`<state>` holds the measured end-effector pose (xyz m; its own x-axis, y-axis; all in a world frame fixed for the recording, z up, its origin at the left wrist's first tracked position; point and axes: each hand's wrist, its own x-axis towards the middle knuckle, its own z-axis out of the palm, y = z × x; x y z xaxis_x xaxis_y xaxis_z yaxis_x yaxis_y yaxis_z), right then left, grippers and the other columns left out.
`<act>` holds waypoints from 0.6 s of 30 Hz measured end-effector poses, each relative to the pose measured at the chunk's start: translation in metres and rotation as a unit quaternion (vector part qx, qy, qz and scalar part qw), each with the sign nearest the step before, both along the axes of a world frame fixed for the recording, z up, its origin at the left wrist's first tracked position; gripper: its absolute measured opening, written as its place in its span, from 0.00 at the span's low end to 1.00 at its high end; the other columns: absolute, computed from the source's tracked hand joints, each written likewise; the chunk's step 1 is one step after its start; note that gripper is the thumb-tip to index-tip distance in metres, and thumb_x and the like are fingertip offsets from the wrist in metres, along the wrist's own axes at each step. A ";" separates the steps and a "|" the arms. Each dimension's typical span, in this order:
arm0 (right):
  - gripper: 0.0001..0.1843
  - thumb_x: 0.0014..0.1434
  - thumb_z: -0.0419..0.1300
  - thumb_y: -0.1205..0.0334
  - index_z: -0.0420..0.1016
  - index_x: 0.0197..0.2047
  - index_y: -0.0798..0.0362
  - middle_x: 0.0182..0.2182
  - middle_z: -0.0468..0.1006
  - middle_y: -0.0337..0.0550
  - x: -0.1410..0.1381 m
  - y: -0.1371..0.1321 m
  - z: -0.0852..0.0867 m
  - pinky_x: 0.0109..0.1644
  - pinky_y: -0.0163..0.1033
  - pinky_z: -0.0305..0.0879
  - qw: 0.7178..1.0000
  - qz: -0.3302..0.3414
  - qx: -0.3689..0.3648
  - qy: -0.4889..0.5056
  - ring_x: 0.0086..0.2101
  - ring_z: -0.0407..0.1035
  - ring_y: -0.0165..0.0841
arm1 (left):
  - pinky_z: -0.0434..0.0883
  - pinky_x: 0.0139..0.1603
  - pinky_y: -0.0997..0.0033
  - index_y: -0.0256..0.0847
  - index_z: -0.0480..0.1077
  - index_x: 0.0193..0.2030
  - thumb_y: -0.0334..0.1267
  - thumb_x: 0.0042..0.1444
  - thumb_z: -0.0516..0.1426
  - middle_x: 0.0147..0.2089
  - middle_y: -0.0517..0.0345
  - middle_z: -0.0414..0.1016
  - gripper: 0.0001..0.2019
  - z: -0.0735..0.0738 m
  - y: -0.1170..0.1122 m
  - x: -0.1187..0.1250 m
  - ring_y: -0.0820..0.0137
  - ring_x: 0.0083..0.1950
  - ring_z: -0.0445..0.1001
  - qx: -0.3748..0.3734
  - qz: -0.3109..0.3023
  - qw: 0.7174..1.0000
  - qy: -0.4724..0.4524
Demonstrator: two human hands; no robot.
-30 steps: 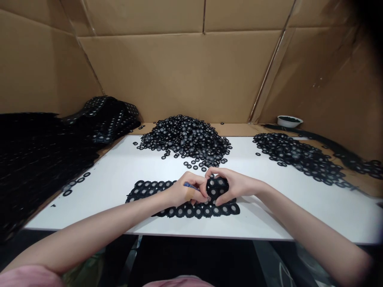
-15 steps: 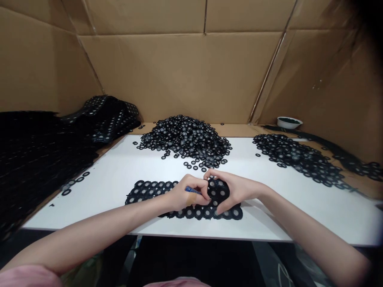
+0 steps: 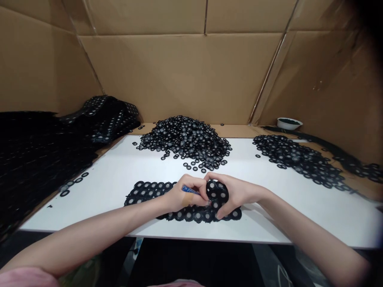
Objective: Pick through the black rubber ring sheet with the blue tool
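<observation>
The black ring-patterned strip (image 3: 217, 192) stands bunched between my hands, the rest of it lying flat on the white board (image 3: 257, 227). My left hand (image 3: 190, 195) has closed in, its blue tool (image 3: 188, 189) now at the fold, and my right hand (image 3: 236, 193) clamps the far side. A heap of loose black rings (image 3: 185, 139) lies beyond.

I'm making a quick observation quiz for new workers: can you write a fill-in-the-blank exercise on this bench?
The left hand grips a pen-like tool with a ____ barrel. A tan bandage covers part of the back of the ____ hand. The right hand bunches black ring-patterned lace lying on a ____ board. A small white bowl stands at the back, on the ____ side.

Missing words: blue; left; white; right.
</observation>
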<state>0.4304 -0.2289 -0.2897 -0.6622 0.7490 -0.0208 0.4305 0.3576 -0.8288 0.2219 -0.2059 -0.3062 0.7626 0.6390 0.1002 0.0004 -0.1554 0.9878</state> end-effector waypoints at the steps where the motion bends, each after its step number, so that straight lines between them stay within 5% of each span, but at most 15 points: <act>1: 0.34 0.34 0.74 0.58 0.64 0.44 0.50 0.40 0.71 0.35 0.000 0.000 0.000 0.44 0.38 0.63 1.000 0.005 -0.002 0.003 0.41 0.65 0.36 | 0.63 0.26 0.77 0.32 0.71 0.20 0.30 0.39 0.64 0.21 0.58 0.71 0.06 0.000 0.001 0.000 0.75 0.23 0.66 -0.009 -0.006 1.000 -0.006; 8: 0.33 0.33 0.74 0.56 0.64 0.42 0.50 0.38 0.70 0.35 0.000 0.001 -0.001 0.43 0.37 0.63 1.000 0.008 0.002 -0.005 0.40 0.65 0.36 | 0.55 0.15 0.80 0.33 0.67 0.18 0.29 0.34 0.65 0.19 0.61 0.69 0.08 0.007 0.003 0.000 0.78 0.17 0.63 -0.116 -0.027 0.993 -0.006; 18: 0.37 0.33 0.74 0.55 0.64 0.47 0.50 0.41 0.70 0.37 0.003 0.002 -0.006 0.43 0.37 0.64 1.000 -0.001 0.015 -0.019 0.43 0.65 0.38 | 0.60 0.23 0.78 0.32 0.70 0.20 0.28 0.38 0.63 0.20 0.60 0.71 0.05 0.005 -0.005 0.001 0.78 0.21 0.63 -0.065 -0.046 0.997 0.019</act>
<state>0.4333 -0.2268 -0.2958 -0.6603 0.7506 -0.0231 0.4615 0.3813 -0.8010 0.2225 -0.2113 -0.3011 0.8205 0.5715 -0.0096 0.0304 -0.0270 0.9992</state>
